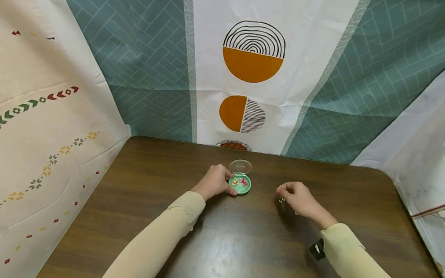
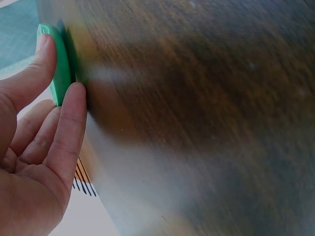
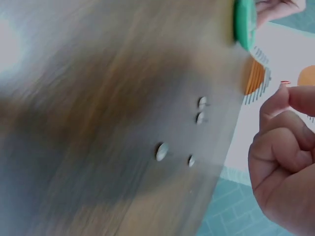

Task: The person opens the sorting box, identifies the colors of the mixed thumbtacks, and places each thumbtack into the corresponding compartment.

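A small round green case (image 1: 239,191) with its clear lid (image 1: 240,166) raised lies on the table and holds several tiny gold and pink pieces (image 1: 244,182). My left hand (image 1: 216,182) grips the case by its left side, thumb toward me and fingers behind; in the left wrist view the case's green side wall (image 2: 61,66) shows between them. To the right, my right hand (image 1: 299,199) is raised over the table, thumb and forefinger pinching a tiny red-edged piece (image 3: 284,82) mostly hidden by the fingertips. Below that hand lie several small silvery discs (image 3: 161,151), like thumbtacks.
The brown wooden table (image 1: 220,253) reaches back to a patterned hanging cloth (image 1: 247,88). Light cloth (image 1: 27,139) hangs along the left side, and more cloth (image 1: 434,175) hangs along the right. A dark band (image 1: 318,250) sits at the right wrist.
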{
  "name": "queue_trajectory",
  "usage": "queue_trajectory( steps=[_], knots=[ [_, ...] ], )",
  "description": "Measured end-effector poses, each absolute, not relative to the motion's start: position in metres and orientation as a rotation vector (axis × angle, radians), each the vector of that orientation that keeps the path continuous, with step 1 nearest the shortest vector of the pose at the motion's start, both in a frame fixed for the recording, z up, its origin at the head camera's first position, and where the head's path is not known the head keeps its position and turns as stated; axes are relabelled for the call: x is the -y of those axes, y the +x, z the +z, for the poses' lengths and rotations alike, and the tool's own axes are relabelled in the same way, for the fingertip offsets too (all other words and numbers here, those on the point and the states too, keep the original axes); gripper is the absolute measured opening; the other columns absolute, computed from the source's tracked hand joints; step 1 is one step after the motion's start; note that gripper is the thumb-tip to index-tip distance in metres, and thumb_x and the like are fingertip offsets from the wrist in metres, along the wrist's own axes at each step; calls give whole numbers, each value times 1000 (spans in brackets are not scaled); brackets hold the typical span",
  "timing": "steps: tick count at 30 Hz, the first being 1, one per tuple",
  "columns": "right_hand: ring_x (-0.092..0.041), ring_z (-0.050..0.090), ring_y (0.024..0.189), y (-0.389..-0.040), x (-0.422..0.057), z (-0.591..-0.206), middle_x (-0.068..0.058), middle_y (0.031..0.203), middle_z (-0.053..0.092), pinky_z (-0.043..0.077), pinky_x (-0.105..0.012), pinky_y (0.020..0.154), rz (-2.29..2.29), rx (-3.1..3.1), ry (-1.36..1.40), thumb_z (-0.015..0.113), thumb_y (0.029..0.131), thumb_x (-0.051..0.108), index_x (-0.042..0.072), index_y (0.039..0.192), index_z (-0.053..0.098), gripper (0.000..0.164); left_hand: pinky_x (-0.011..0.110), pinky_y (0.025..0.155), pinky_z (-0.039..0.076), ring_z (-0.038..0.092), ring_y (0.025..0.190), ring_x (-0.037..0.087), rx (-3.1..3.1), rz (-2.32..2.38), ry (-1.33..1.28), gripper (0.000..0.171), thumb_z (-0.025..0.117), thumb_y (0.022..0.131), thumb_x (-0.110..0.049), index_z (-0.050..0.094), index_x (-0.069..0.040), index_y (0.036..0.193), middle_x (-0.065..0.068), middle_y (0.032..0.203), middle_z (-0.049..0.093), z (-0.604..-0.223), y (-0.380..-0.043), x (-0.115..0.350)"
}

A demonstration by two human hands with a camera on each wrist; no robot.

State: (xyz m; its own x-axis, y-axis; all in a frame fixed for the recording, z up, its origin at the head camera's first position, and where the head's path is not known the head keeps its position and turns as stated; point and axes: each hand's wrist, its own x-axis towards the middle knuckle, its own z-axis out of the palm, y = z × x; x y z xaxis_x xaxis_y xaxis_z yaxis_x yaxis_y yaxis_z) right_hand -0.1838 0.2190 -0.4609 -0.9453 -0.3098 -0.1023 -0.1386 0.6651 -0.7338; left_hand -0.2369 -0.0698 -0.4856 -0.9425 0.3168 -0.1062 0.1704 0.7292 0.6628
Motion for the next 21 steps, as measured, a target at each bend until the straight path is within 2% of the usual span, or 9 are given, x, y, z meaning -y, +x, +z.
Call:
queue_trajectory(
  steps=[4, 7, 10, 13, 21],
  knots=[
    [-17, 54, 96, -187, -214, -454, -13, 110, 59, 43, -32, 76, -1352, -2473, -247, 48, 98, 25, -1, 111, 61, 31, 24, 81, 44, 56, 98, 13, -2721, 1014, 394, 66, 87, 56, -36, 67, -10, 113, 0, 104, 65, -486, -237, 69],
    [-13, 48, 72, -190, -209, -451, -10, 92, 56, 39, -27, 62, -1493, -2339, -168, 51, 97, 27, 0, 107, 60, 31, 25, 81, 44, 56, 99, 14, -2714, 1015, 383, 65, 87, 57, -35, 67, -10, 113, 0, 105, 65, -485, -237, 69],
    [-12, 29, 56, -193, -203, -447, -8, 78, 45, 27, -26, 51, -1578, -2253, -157, 52, 96, 28, 1, 99, 59, 28, 24, 79, 44, 57, 98, 14, -2709, 1015, 377, 65, 87, 57, -35, 67, -10, 114, 0, 104, 65, -485, -237, 69],
    [-12, 25, 54, -195, -199, -444, -7, 77, 41, 24, -26, 50, -1618, -2207, -184, 52, 96, 29, 1, 96, 58, 28, 24, 78, 45, 57, 97, 14, -2708, 1016, 376, 65, 87, 57, -35, 67, -11, 114, 0, 103, 65, -485, -237, 70],
    [-12, 21, 54, -201, -189, -444, -4, 76, 42, 22, -27, 51, -1676, -2123, -162, 56, 94, 30, 1, 98, 57, 30, 24, 80, 44, 56, 98, 12, -2713, 1015, 364, 66, 87, 57, -35, 67, -11, 115, -2, 105, 65, -484, -237, 70]
  ],
)
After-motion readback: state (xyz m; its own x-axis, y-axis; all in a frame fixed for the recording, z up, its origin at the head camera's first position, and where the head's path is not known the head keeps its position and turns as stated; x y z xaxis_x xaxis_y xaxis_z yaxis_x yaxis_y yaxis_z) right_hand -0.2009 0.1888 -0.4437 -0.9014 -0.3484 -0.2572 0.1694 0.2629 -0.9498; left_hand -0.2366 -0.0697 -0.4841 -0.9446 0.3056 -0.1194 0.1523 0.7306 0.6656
